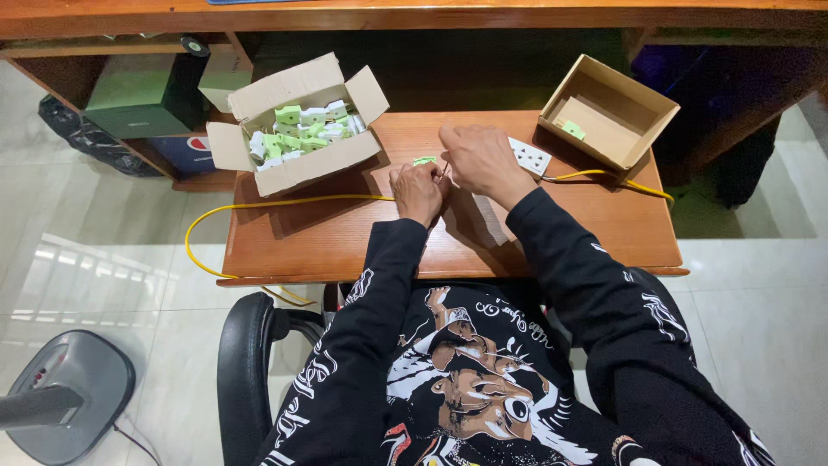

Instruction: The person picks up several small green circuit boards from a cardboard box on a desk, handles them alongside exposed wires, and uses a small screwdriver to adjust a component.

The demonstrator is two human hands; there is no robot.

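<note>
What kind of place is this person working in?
Probably a small home or workshop assembly station: a wooden desk on a tiled floor, an open box full of green and white plugs, and a power strip with a yellow cable.

Evenly and brightly lit from overhead, mostly sharp. Soft short shadows under the open cardboard box point(293, 121) and beside the hands on the wooden table point(345, 233). Pale window glare streaked across the glossy floor tiles point(95, 267) at left. Dark and murky beneath the desk point(483, 65) behind. Wide-angle bending at edges, stretching the black sleeves point(638, 345).
</note>
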